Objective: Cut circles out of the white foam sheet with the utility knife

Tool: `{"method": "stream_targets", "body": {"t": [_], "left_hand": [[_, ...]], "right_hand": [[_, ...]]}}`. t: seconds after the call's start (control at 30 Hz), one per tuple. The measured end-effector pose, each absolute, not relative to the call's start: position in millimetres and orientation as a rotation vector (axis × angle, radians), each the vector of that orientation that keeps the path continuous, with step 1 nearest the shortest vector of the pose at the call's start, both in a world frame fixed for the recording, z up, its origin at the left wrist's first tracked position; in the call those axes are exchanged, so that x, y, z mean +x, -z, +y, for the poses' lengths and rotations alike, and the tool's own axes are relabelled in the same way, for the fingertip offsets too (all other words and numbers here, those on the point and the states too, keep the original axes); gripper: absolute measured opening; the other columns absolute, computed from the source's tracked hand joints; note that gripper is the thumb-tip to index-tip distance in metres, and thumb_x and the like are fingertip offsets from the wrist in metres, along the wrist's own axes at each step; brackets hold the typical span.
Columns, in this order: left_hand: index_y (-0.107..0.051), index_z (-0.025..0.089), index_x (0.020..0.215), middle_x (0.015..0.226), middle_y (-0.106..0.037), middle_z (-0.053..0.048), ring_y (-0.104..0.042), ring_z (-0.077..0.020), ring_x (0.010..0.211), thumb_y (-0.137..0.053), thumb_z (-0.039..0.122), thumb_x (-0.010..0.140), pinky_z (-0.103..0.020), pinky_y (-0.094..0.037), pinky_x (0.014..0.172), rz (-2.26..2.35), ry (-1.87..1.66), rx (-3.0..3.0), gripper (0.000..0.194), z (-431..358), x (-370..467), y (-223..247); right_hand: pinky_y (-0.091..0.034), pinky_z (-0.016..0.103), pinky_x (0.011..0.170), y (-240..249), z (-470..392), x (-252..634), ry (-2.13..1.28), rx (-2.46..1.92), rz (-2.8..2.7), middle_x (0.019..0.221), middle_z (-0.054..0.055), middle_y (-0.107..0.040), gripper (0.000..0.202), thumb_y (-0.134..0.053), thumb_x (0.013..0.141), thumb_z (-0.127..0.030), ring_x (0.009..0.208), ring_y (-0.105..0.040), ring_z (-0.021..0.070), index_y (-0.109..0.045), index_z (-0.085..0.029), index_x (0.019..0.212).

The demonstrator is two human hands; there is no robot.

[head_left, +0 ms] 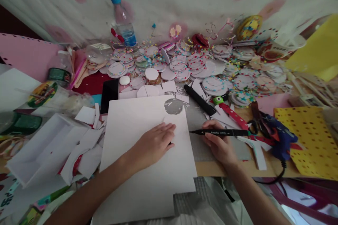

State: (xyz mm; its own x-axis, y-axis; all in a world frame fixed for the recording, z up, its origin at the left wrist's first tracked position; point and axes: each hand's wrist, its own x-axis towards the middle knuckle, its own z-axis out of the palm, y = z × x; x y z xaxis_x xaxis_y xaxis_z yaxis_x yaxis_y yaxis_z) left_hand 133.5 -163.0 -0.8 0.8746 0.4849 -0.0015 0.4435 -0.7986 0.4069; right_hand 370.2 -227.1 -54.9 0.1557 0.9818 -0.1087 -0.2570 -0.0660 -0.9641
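My R hand point(217, 142) had the blk marker point(227, 132) pinched btwn thumb & fingers, tip pointing L, right by the R edge of the wht card sheet point(126, 186); couldn't tell if it touched. My L hand point(155, 142) lay flat on that sheet, its fingers close together, not spread. The sheet took up the mid of the surface point(211, 168) & stuck out past the near edge, w/ stepped notches at its near R corner. A round hole point(174, 106) sat nr its far R corner, grey showing thru. A grey mat point(235, 153) lay partly under the sheet's R side, below my R hand, nr the surface's near edge.

Just off the sheet's far R corner, a thick blk tool point(200, 100) lay at an angle. Twd the surface's R edge: scissors point(255, 116), a blue glue gun point(283, 137) w/ cord dipping past the near edge, then a yellow dotted sheet point(308, 144). Along the far edge: a big spread of wht discs point(182, 65), many w/ colored beads, & a blue-capped water bottle point(125, 24) upright behind. A blk phone point(110, 95) lay by the card's far L corner; paper scraps point(91, 161) & an open wht box point(44, 147) filled the space twd the surface's L edge.
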Motion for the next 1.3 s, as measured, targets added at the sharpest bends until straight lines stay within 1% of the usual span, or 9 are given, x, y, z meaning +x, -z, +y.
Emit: {"method": "stream_targets", "body": {"t": [0.13,0.37,0.5,0.6,0.67,0.8,0.93,1.07,1.3], "left_hand": [[-0.054,0.013,0.109,0.141,-0.052,-0.018,-0.045,-0.0225,0.136,-0.044,0.021,0.098,-0.043,-0.037,0.115,0.857,-0.266,2.758,0.016,-165.5,113.5,6.2],[-0.053,0.014,0.11,0.14,-0.053,-0.018,-0.046,-0.0244,0.135,-0.043,0.016,0.097,-0.05,-0.042,0.111,1.118,-0.321,2.794,0.017,-185.0,83.9,12.2],[-0.052,0.011,0.116,0.142,-0.051,-0.02,-0.039,-0.0244,0.14,-0.044,0.012,0.096,-0.047,-0.042,0.11,1.026,-0.428,2.907,0.022,-193.6,92.0,15.8],[-0.054,0.011,0.118,0.145,-0.049,-0.016,-0.036,-0.0227,0.142,-0.045,0.015,0.097,-0.045,-0.039,0.113,0.876,-0.397,2.958,0.024,-185.3,103.0,16.6],[-0.056,0.013,0.117,0.145,-0.049,-0.014,-0.038,-0.0218,0.141,-0.044,0.017,0.098,-0.046,-0.037,0.114,0.855,-0.364,2.968,0.023,-175.1,105.5,17.1],[-0.057,0.013,0.114,0.134,-0.06,-0.014,-0.052,-0.0235,0.129,-0.046,0.015,0.096,-0.051,-0.037,0.112,0.96,-0.398,2.95,0.022,-162.1,94.9,15.8],[-0.057,0.015,0.115,0.112,-0.071,-0.011,-0.066,-0.0224,0.104,-0.047,0.011,0.093,-0.05,-0.043,0.104,1.124,-0.486,2.903,0.024,-168.8,79.9,15.2],[-0.057,0.018,0.113,0.092,-0.07,-0.007,-0.066,-0.0221,0.089,-0.047,0.013,0.092,-0.047,-0.048,0.096,1.28,-0.612,2.848,0.024,-179.2,74.5,23.3],[-0.055,0.017,0.116,0.097,-0.066,-0.01,-0.06,-0.0254,0.094,-0.048,0.014,0.092,-0.043,-0.051,0.086,1.295,-0.674,2.755,0.026,-180.5,73.8,33.3]], "right_hand": [[-0.023,0.023,0.043,54.5,-226.5,371.0,-1.263,-1.153,-0.831,0.064,-0.005,-0.043,0.017,-0.068,0.079,-0.032,0.049,-0.032,0.008,-0.058,-0.022,0.089],[-0.038,0.023,0.046,53.5,-231.4,372.6,-1.233,-1.316,-1.085,0.075,0.0,-0.057,0.018,-0.068,0.082,-0.035,0.055,-0.046,0.0102,-0.062,-0.02,0.089],[-0.04,0.022,0.048,41.1,-229.8,369.1,-1.2,-1.369,-1.256,0.069,0.0,-0.058,0.016,-0.067,0.082,-0.035,0.055,-0.048,0.0106,-0.065,-0.02,0.087],[-0.039,0.022,0.047,36.5,-229.3,364.2,-1.187,-1.393,-1.259,0.065,-0.001,-0.057,0.017,-0.067,0.082,-0.035,0.054,-0.049,0.0107,-0.065,-0.019,0.085],[-0.039,0.021,0.045,36.4,-229.8,359.1,-1.183,-1.398,-1.175,0.061,-0.002,-0.054,0.019,-0.068,0.082,-0.037,0.051,-0.048,0.0102,-0.062,-0.019,0.082],[-0.038,0.021,0.042,38.6,-229.3,345.0,-1.146,-1.367,-1.014,0.058,-0.004,-0.052,0.024,-0.068,0.081,-0.04,0.047,-0.046,0.0093,-0.056,-0.02,0.079],[-0.037,0.02,0.04,42.5,-226.1,334.0,-1.076,-1.34,-0.941,0.056,-0.006,-0.05,0.023,-0.067,0.083,-0.039,0.044,-0.045,0.0084,-0.054,-0.02,0.078],[-0.036,0.021,0.042,49.8,-227.5,332.8,-1.115,-1.358,-0.983,0.057,-0.005,-0.052,0.022,-0.065,0.085,-0.038,0.045,-0.045,0.009,-0.053,-0.021,0.08],[-0.04,0.022,0.047,53.4,-233.0,332.8,-1.119,-1.373,-1.159,0.064,-0.003,-0.056,0.015,-0.065,0.087,-0.032,0.052,-0.049,0.0104,-0.056,-0.021,0.084]]}}
